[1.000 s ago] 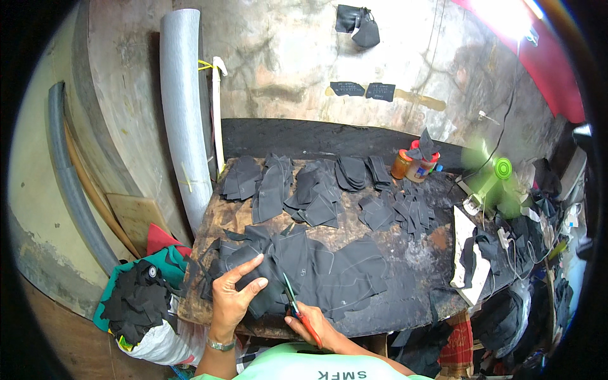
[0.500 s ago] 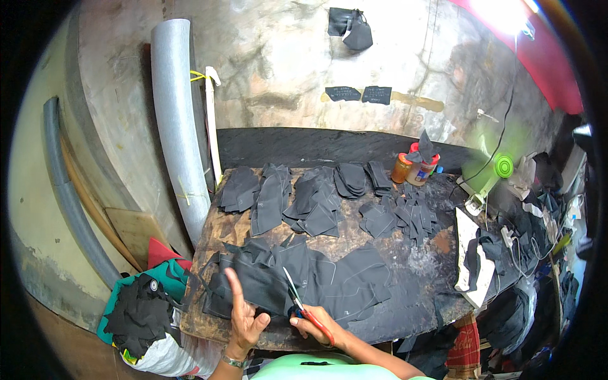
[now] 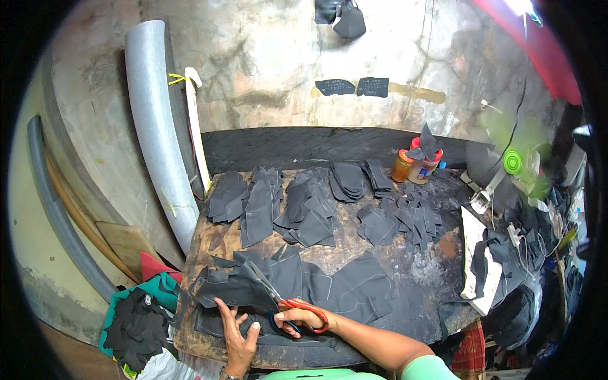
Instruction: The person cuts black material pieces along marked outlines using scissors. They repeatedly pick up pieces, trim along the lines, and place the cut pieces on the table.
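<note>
A worn wooden desk [image 3: 209, 247] carries many black cut pieces. At its near edge lies a large black sheet [image 3: 354, 291] with pale drawn outlines, and it spreads from the middle to the left, where it overlaps other dark pieces. Further back, stacks of small black pieces [image 3: 310, 206] lie in a row. A grey pipe [image 3: 155, 120] leans on the wall at the left of the desk. Two jars [image 3: 415, 166] stand at the far right corner. The left hand [image 3: 237, 329] lies flat on the sheet with the fingers spread. The right hand [image 3: 303, 316] has its fingers closed through the red handles of the scissors [image 3: 278, 301], whose blades point away, over the sheet.
</note>
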Motion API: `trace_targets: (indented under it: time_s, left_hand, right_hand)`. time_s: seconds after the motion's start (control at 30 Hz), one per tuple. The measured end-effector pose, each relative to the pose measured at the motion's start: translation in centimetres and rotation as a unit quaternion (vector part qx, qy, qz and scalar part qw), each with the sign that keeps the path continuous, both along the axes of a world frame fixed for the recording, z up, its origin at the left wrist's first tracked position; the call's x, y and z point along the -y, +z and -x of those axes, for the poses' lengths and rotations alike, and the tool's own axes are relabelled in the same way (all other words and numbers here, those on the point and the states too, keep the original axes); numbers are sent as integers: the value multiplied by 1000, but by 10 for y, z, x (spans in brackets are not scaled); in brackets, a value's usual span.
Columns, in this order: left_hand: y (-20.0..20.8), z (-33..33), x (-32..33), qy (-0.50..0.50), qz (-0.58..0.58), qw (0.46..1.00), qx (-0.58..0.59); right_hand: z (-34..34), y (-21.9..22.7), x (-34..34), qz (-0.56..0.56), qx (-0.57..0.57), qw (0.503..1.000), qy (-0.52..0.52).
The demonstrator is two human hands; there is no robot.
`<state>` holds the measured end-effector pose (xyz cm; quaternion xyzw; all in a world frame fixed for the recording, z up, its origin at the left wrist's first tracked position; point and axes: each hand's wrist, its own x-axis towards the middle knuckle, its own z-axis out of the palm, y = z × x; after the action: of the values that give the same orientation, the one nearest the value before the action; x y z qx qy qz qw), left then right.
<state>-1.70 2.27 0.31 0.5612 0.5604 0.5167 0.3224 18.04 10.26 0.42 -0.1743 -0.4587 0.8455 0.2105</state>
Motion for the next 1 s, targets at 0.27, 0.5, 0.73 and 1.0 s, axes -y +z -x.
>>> trace_targets:
  time_s: [0.27, 0.5, 0.73, 1.0]
  left_hand:
    - [-1, -7, -4, 33, 22, 996, -77]
    - [1, -10, -4, 36, 31, 992, -117]
    - [-4, -8, -5, 44, 27, 991, -125]
    - [-2, -9, -4, 55, 26, 992, -112]
  right_hand:
    - [-10, -6, -3, 112, -72, 991, 27]
    - [-12, -8, -7, 173, -124, 977, 27]
    - [-11, -12, -6, 205, -118, 971, 22]
    - [-21, -11, -8, 264, -144, 950, 87]
